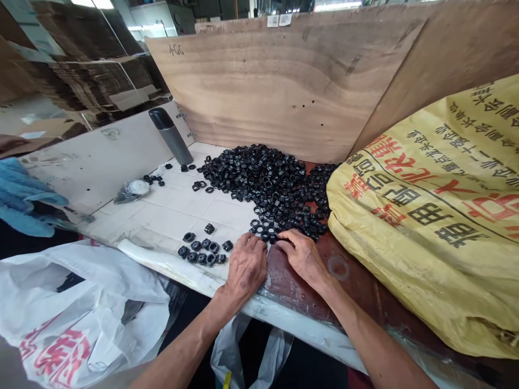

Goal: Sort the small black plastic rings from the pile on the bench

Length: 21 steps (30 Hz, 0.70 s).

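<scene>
**Both hands at the near edge of a heap of black rings**

Nearest the camera, a white plastic bag [77, 319] with red print sags below the worktop [178, 208] edge, and both bare forearms reach up and inward over that edge. The left hand [246, 266] lies palm down, wrist low, fingers stretched forward and close together, their tips at the closest rings of the heap. The right hand [302, 254] lies beside it, also palm down, fingers curled toward the left hand so the two sets of fingertips nearly meet over a few black rings. Whether either grip actually pinches a ring cannot be told; the fingertips cover the parts beneath them.

Just left of the left hand sits a small cluster of black rings [203, 249], set apart from the rest. Beyond the hands spreads the big pile of black rings [267, 181], reaching back to the plywood board [284, 81]. At the right a bulging yellow sack [438, 216] with printed characters rests on the worktop, touching the pile. Farther left stand a dark grey flask [171, 135] and a small clear packet [132, 190].
</scene>
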Motion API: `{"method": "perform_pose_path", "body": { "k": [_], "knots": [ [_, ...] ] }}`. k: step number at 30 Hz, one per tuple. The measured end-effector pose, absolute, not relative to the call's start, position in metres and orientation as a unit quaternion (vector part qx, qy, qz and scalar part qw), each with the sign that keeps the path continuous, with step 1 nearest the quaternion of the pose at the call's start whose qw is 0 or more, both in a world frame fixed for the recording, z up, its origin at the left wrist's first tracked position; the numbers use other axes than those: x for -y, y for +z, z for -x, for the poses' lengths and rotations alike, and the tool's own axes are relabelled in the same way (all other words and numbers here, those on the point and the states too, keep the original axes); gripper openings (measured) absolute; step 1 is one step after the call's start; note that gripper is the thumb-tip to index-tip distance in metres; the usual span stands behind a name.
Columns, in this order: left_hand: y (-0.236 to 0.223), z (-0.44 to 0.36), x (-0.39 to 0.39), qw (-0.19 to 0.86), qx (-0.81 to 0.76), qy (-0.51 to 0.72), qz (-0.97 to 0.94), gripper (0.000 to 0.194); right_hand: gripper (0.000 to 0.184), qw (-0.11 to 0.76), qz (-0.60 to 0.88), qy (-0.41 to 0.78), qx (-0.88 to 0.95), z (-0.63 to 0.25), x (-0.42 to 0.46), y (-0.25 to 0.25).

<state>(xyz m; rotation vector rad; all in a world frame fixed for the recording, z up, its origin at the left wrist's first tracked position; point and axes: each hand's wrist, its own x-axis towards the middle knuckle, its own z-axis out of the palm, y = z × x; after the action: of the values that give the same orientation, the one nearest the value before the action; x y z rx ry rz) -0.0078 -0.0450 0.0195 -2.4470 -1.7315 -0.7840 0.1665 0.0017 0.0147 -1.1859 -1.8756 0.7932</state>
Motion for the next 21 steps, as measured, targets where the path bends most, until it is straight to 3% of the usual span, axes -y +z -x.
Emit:
{"method": "perform_pose_path", "body": {
  "k": [4, 8, 11, 14, 21],
  "knots": [
    [0.024, 0.002, 0.060, -0.110, 0.574, -0.327, 0.743, 0.012, 0.021, 0.379, 0.501, 0.467, 0.623, -0.173, 0.001, 0.030],
    [0.016, 0.002, 0.070, -0.233, 0.599, -0.356, 0.678, 0.009, 0.028, 0.321, 0.444, 0.615, 0.568, -0.167, 0.010, 0.033],
    [0.009, 0.010, 0.064, -0.187, 0.655, -0.354, 0.640, 0.013, 0.028, 0.289, 0.435, 0.596, 0.610, -0.158, 0.012, 0.017],
    [0.005, 0.018, 0.054, -0.174, 0.672, -0.374, 0.615, 0.021, 0.034, 0.337, 0.472, 0.508, 0.637, -0.154, 0.007, 0.001],
    [0.005, 0.017, 0.051, -0.343, 0.612, -0.434, 0.566, 0.030, 0.023, 0.372, 0.476, 0.542, 0.585, -0.161, 0.008, 0.021]
  ]
}}
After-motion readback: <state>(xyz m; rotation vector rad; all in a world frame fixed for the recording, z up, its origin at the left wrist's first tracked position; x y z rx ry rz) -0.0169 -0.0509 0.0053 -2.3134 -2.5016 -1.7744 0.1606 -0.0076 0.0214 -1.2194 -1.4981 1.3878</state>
